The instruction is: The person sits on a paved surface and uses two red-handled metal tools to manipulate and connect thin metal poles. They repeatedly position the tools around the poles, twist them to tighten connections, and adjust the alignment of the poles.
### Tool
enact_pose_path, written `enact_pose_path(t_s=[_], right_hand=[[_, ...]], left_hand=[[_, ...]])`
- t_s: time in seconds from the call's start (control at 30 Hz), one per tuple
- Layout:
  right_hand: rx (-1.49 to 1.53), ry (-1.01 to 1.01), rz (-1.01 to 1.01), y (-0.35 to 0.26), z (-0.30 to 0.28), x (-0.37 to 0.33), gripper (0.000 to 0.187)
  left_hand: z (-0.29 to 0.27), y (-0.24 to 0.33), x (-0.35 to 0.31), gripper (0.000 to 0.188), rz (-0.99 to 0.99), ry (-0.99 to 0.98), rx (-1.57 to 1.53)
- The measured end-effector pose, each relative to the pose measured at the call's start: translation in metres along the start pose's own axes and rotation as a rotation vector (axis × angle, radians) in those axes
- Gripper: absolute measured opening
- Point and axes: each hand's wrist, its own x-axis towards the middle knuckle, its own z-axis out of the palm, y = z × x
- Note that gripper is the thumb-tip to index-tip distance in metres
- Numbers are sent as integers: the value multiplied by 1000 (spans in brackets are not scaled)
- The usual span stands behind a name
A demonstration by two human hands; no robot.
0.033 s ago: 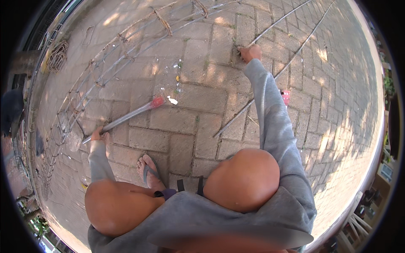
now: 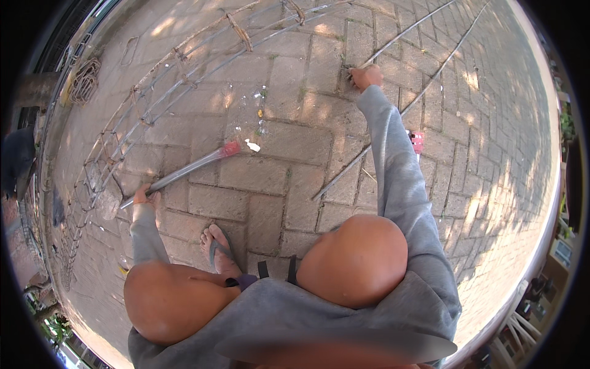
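Note:
My left hand (image 2: 142, 195) is closed around the near end of a grey metal bar with a red end (image 2: 184, 174). The bar slants over the paving, its red end pointing away to the right. Out ahead on the right, my right hand (image 2: 367, 77) is closed at the near end of a thin steel rod (image 2: 402, 35), which runs off to the far right. A second steel rod (image 2: 439, 67) lies beside it and passes under my right forearm. The fingertips of my right hand are partly hidden.
A long cage of tied steel bars (image 2: 144, 111) curves along the left. Coiled wire (image 2: 85, 81) lies beyond it. White scraps (image 2: 252, 146) dot the brick paving (image 2: 264, 209). A pink-red object (image 2: 416, 141) shows beside my right sleeve. My sandalled foot (image 2: 216, 246) rests below.

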Motion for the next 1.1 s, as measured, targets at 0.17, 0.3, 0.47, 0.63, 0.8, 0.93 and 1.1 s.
enact_pose_path(t_s=[0.17,0.3,0.47,0.63,0.8,0.93,1.1], right_hand=[[194,21,50,36,-20,-15,40],[582,-185,39,79,-53,-89,30],[871,-255,104,82,-26,-212,24],[973,-252,121,90,1,-289,17],[1025,-200,147,99,8,-309,11],[1070,-153,149,103,8,-314,10],[1180,-161,202,105,3,-320,13]], left_hand=[[5,-12,-44,35,89,-190,-412],[0,1,-150,25,405,-446,-516],[73,73,-291,24,1047,-870,-51],[193,132,-382,21,1444,-963,588],[289,92,-439,16,1032,-1322,514],[331,61,-480,32,789,-1417,418],[352,50,-515,41,710,-1676,363]])
